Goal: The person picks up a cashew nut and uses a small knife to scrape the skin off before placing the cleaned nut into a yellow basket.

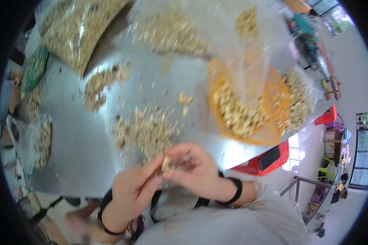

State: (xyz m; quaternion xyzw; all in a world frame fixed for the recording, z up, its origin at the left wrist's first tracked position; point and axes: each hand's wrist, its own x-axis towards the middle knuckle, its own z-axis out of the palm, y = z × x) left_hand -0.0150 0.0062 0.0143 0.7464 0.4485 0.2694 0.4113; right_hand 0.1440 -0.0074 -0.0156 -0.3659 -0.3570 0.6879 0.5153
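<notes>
Both hands meet at the table's near edge, just below a heap of small pale pieces [147,132]. A small yellowish nut piece [165,163] sits between their fingertips. My left hand [135,190] pinches it from the left with thumb and fingers. My right hand [194,169] has its thumb and index finger pressed on it from the right, the other fingers curled. A few loose yellow pieces [185,99] lie above the hands. To the right stands an orange basket [214,102] with pale nuts [237,110] and a clear plastic bag in it.
Large clear bags of nuts [79,32] lie at the back of the metal table [77,163]. Another pile [98,87] is left of centre. A co-worker's hands [15,87] are at the far left by a green net bag [34,69]. A red stool [280,159] holds a dark phone.
</notes>
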